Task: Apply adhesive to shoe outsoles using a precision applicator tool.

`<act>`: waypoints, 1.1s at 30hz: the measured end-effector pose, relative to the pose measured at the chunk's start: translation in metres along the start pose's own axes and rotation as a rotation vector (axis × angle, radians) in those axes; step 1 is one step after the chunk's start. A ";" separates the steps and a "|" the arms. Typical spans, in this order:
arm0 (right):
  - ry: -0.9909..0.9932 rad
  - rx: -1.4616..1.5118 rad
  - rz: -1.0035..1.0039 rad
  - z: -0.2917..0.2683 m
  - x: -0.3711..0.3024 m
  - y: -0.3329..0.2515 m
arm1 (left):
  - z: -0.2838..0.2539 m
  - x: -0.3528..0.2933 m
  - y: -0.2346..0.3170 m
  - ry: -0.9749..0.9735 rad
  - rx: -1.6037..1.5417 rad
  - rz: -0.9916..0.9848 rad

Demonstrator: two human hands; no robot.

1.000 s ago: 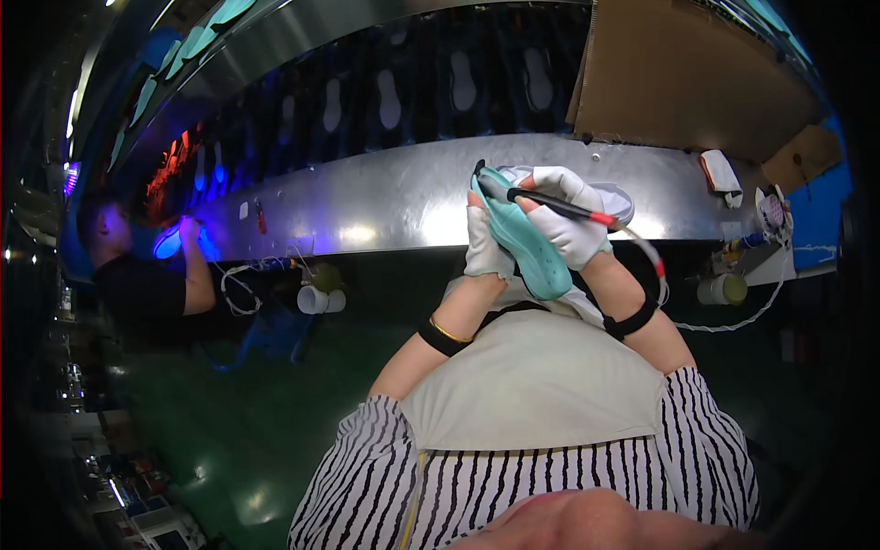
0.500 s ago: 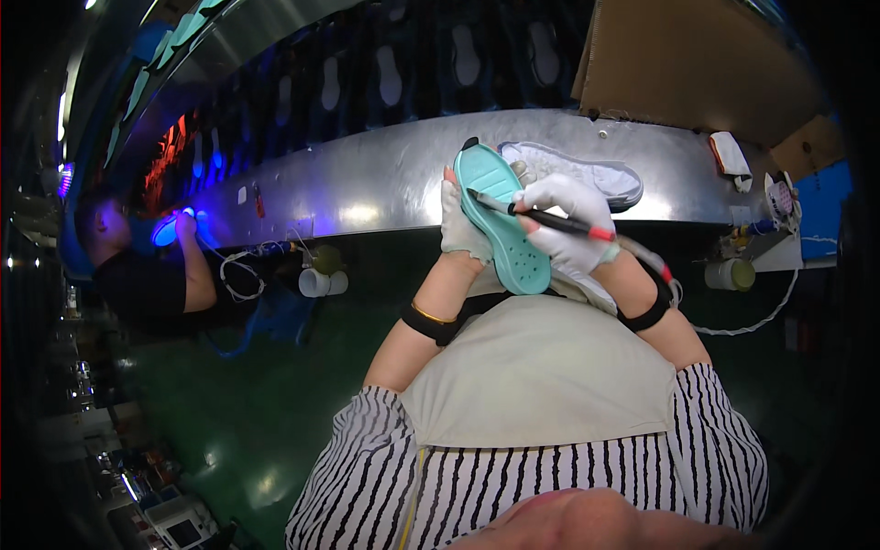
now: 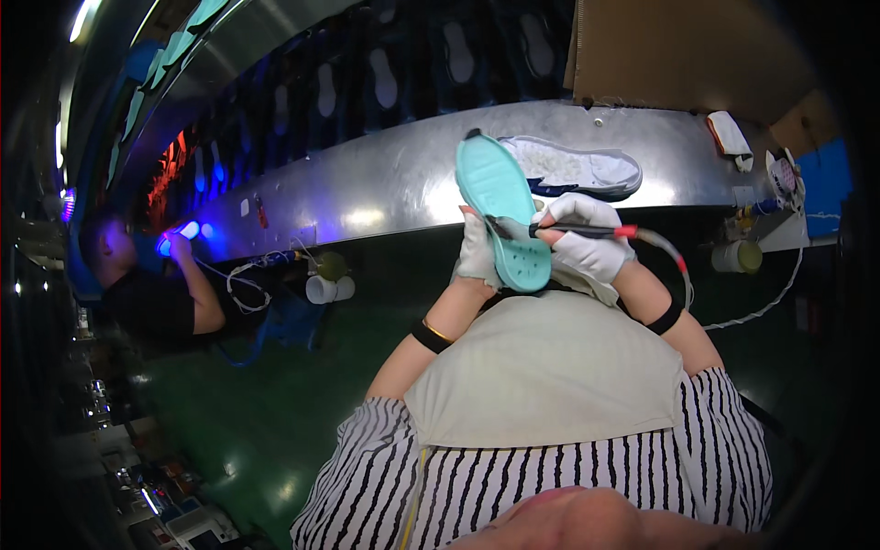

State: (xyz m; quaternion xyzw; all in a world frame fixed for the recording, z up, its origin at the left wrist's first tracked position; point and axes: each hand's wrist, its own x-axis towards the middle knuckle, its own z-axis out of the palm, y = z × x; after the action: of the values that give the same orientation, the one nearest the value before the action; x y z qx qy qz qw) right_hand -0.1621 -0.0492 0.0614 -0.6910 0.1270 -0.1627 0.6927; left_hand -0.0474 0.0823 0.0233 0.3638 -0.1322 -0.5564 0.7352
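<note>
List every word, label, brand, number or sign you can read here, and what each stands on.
None can be read.
Round pink-and-white item at the right: marks too small and blurred to read.
Brown cardboard: no legible print.
Teal sole in the left hand: no legible lettering.
Brush in the right hand: no legible lettering.

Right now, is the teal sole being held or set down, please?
Held: the left hand grips the teal sole, its lower end off the bench.
</note>
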 end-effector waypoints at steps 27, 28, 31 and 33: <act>-0.079 0.221 -0.039 -0.010 0.026 -0.011 | 0.000 0.038 0.048 -0.127 -0.237 0.255; -0.194 0.131 -0.116 -0.011 0.030 -0.012 | -0.004 0.039 0.050 -0.123 -0.239 0.257; -0.410 -0.046 -0.070 -0.019 0.036 -0.021 | -0.019 0.047 0.061 -0.277 0.121 0.150; -0.545 -0.061 0.133 -0.025 0.041 -0.028 | -0.016 0.045 0.062 -0.254 0.151 0.085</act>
State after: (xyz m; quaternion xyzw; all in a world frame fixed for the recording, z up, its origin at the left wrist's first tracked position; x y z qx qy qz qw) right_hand -0.1364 -0.0885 0.0911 -0.7199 -0.0140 0.0791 0.6895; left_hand 0.0228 0.0545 0.0449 0.3387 -0.2808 -0.5549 0.7061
